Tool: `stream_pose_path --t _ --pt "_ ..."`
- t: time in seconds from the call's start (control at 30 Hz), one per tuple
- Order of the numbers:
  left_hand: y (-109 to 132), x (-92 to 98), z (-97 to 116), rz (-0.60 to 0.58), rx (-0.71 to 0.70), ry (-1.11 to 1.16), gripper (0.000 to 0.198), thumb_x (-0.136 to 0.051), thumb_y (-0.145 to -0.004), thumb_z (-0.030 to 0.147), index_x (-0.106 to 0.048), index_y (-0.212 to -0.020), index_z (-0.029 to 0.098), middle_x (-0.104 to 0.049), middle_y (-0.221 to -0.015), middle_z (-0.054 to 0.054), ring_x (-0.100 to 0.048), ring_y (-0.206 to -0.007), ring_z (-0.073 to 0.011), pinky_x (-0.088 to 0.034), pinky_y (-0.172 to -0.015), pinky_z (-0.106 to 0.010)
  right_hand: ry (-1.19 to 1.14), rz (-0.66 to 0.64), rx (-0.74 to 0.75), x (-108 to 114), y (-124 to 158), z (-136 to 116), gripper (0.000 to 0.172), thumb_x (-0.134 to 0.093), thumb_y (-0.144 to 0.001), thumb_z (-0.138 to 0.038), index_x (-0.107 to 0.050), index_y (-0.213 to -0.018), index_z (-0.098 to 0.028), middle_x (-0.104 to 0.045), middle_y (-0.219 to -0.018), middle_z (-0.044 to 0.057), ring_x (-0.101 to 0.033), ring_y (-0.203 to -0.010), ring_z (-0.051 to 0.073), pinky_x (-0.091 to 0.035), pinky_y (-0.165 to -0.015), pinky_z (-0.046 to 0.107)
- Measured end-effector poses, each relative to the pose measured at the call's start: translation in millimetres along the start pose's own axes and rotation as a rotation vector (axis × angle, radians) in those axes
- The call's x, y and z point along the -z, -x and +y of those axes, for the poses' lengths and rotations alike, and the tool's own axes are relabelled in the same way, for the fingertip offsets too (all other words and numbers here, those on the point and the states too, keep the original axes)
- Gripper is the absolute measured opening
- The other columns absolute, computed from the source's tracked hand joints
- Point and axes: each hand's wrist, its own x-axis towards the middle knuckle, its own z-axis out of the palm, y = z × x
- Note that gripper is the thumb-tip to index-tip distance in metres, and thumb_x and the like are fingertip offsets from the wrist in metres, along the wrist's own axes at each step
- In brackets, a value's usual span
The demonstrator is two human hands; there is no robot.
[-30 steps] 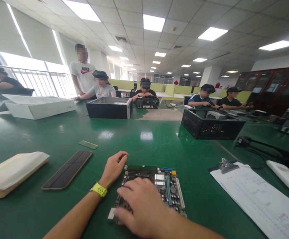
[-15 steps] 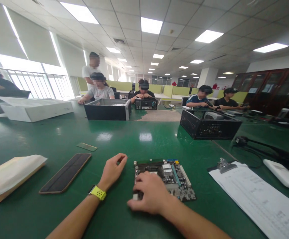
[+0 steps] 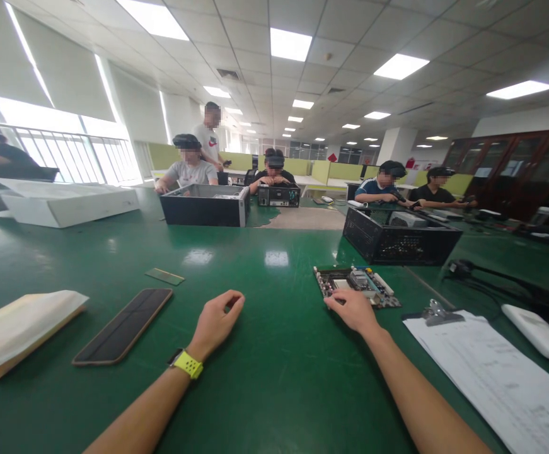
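A green motherboard (image 3: 357, 285) lies flat on the green table (image 3: 274, 353), right of centre, just in front of a black computer case (image 3: 399, 236). My right hand (image 3: 352, 310) reaches out to it, fingers on its near edge. My left hand (image 3: 217, 321) rests on the table to the left, fingers loosely curled with thumb and forefinger pinched together; whether anything is between them is hidden. A yellow watch band sits on that wrist.
A dark phone (image 3: 123, 325) and a padded envelope (image 3: 19, 331) lie at the left, a small RAM stick (image 3: 164, 276) beyond them. A clipboard with paper (image 3: 496, 372) and a white device (image 3: 541, 331) sit right. Several people work at cases across the table.
My right hand has slid the motherboard away from me and to the right, up to the black case. My left hand has stayed put. A standing person at the back walked right.
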Motion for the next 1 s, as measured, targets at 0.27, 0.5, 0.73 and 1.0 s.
stream_pose_path --t 0.27,0.5,0.73,1.0 --pt "2 -4.3 5 -0.078 -0.067 -0.054 0.027 -0.043 -0.088 0.039 -0.061 -0.089 0.02 -0.065 -0.083 -0.002 -0.059 -0.075 -0.0167 -0.046 -0.069 -0.027 0.075 -0.024 0.082 -12 18 -56 0.041 -0.045 -0.086 -0.052 -0.073 -0.08 -0.023 -0.07 -0.101 0.006 -0.06 -0.096 0.022 -0.041 -0.086 0.034" --pt "4 -6.2 7 -0.099 -0.167 -0.094 0.04 -0.053 -0.083 0.038 -0.053 -0.119 0.022 -0.06 -0.113 -0.007 -0.056 -0.1 -0.022 -0.044 -0.09 -0.037 -0.271 -0.234 0.305 -16 74 -155 0.05 -0.053 -0.079 -0.059 -0.062 -0.117 -0.027 -0.058 -0.126 0.006 -0.055 -0.112 0.025 -0.038 -0.097 0.038" --pt "6 -3.6 3 -0.267 -0.15 -0.199 0.035 -0.059 -0.078 0.035 -0.06 -0.111 0.023 -0.065 -0.098 -0.006 -0.057 -0.093 -0.0231 -0.044 -0.084 -0.034 -0.392 -0.018 0.224 7 32 -121 0.037 -0.053 -0.084 -0.042 -0.063 -0.112 -0.022 -0.061 -0.121 0.006 -0.052 -0.115 0.02 -0.037 -0.102 0.035" --pt "4 -1.8 4 -0.28 -0.127 -0.167 0.015 -0.054 -0.075 0.024 -0.061 -0.088 0.021 -0.063 -0.085 -0.003 -0.056 -0.08 -0.0196 -0.044 -0.075 -0.03 -0.178 -0.189 0.134 -33 8 -65 0.04 -0.044 -0.088 -0.041 -0.062 -0.116 -0.02 -0.064 -0.117 0.006 -0.055 -0.109 0.021 -0.038 -0.097 0.035"
